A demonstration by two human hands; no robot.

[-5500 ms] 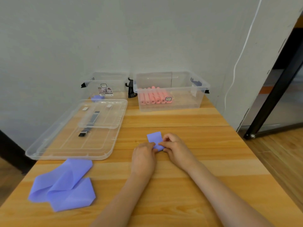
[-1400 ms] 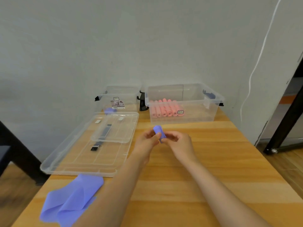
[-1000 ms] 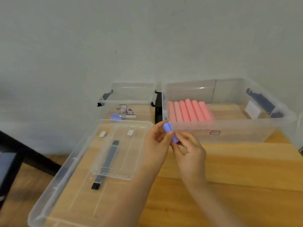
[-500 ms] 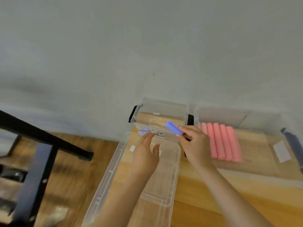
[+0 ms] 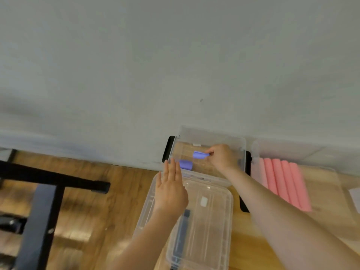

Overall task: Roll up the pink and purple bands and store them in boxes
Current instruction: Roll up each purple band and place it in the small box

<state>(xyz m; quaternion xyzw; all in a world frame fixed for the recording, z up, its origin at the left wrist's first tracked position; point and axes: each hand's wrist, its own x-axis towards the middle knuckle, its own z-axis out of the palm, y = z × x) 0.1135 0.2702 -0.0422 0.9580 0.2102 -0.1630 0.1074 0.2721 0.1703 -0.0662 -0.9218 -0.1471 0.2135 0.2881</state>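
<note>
Here, the purple roll [image 5: 199, 154] is pinched at its end by my right hand [image 5: 223, 157], inside the small clear box [image 5: 241, 152]. Another purple roll [image 5: 185, 164] lies below it there. My left hand [image 5: 170, 190] hovers flat-fingered, holding nothing, over the lids [image 5: 210, 221]. Pink rolls [image 5: 284, 182] lie right of my right arm.
</note>
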